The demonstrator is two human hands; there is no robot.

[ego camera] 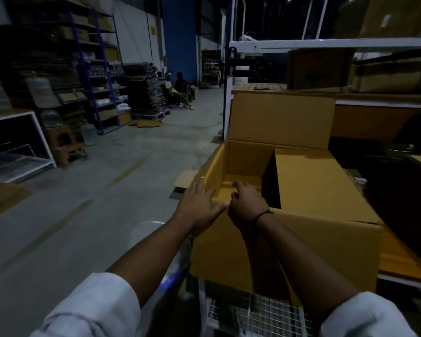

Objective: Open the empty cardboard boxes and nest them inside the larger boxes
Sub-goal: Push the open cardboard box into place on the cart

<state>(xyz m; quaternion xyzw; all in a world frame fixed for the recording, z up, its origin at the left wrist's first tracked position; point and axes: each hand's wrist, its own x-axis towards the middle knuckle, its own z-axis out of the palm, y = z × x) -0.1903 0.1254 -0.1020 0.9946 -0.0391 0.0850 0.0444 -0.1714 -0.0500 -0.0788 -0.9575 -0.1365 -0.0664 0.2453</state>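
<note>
Large cardboard box (219,251), open: right hand (248,205) grips its near rim, left hand (199,205) lies flat alongside. Past the grip its floor shows; rightward a cardboard panel (314,181) covers it.

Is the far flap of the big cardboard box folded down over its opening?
No, the far flap stands upright behind the opening of the big cardboard box.

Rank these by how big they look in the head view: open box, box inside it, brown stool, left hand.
1. open box
2. box inside it
3. left hand and brown stool: these look alike. The stool is much farther away, so they are left unranked.
</note>
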